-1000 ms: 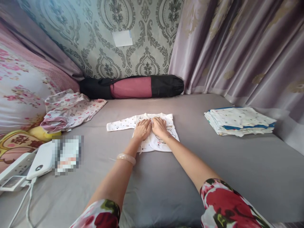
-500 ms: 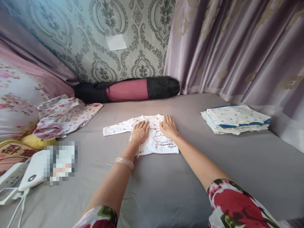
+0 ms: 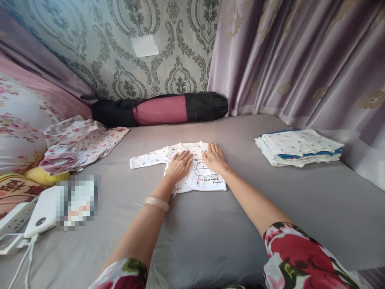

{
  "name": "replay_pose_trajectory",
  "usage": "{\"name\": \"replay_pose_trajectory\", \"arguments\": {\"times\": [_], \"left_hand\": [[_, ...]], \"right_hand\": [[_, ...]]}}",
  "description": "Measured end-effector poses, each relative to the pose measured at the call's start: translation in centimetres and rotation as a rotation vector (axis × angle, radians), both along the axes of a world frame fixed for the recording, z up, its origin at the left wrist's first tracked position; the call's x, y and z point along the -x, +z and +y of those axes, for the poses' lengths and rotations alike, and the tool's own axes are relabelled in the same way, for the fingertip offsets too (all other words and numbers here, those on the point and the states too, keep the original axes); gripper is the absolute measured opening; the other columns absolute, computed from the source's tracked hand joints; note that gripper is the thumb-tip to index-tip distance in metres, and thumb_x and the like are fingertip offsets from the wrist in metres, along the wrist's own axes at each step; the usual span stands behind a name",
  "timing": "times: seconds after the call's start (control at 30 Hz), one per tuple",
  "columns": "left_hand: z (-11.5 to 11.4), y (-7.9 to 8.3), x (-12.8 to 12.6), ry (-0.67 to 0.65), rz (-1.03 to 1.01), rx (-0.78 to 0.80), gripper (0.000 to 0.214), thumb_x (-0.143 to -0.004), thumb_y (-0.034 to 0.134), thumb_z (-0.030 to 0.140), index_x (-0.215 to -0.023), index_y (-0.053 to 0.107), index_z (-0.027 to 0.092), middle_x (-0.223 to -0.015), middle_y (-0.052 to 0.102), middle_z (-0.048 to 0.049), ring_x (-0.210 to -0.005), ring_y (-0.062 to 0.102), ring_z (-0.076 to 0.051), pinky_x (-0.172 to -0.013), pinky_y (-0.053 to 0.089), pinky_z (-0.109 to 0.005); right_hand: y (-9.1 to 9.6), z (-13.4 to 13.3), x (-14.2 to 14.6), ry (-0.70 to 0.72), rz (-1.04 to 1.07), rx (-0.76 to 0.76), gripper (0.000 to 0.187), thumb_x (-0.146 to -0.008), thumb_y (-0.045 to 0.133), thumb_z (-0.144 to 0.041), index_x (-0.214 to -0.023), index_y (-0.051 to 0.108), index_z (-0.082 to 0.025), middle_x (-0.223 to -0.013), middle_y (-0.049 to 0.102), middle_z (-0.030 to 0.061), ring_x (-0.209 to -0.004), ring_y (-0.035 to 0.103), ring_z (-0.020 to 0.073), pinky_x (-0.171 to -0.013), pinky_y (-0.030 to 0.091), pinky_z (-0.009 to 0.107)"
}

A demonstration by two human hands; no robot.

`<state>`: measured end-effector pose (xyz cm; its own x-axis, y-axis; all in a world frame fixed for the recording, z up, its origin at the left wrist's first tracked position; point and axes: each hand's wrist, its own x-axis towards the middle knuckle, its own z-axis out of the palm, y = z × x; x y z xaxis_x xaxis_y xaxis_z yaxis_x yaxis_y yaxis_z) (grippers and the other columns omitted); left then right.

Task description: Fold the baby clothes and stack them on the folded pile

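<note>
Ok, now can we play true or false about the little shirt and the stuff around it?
1. The left hand and the right hand both rest on the small white shirt. True.
2. The bangle is on the right arm. False: the pale bangle is on the left arm.
3. The folded pile lies to the right of the shirt. True.
4. The long bag at the back is all green. False: the long bag is black and pink.
5. A spotty sleeve of the shirt sticks out to the left. True.
6. The shirt lies on a bright yellow sheet. False: the sheet is grey.
</note>
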<state>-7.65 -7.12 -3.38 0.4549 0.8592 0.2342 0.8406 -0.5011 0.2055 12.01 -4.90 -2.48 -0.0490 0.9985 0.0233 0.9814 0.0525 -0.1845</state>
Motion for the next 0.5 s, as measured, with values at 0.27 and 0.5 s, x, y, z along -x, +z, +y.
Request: {"name": "replay_pose_trajectory", "arguments": {"times": [0.27, 0.5], "left_hand": [[0.0, 0.1, 0.0, 0.033, -0.038, 0.03, 0.048, -0.102, 0.023, 0.037, -0.137, 0.051, 0.019, -0.151, 0.042, -0.0098, -0.141, 0.036, -0.022, -0.118, 0.025, -0.044], [-0.2, 0.2, 0.1, -0.013, -0.091, -0.07, 0.042, -0.1, 0.031, 0.035, -0.128, 0.059, 0.02, -0.144, 0.05, -0.0106, -0.137, 0.042, -0.022, -0.116, 0.03, -0.042]], "right_hand": [[-0.1, 0.0, -0.2, 0.011, -0.001, -0.002, 0.07, -0.099, 0.021, -0.045, -0.15, 0.026, 0.002, -0.159, 0.02, 0.0183, -0.147, 0.016, 0.0283, -0.118, 0.012, 0.04], [0.5, -0.1, 2.1, 0.098, 0.004, -0.038, 0.064, -0.099, 0.019, -0.039, -0.151, 0.026, -0.001, -0.16, 0.02, 0.0154, -0.148, 0.012, 0.0257, -0.119, 0.006, 0.042]]}}
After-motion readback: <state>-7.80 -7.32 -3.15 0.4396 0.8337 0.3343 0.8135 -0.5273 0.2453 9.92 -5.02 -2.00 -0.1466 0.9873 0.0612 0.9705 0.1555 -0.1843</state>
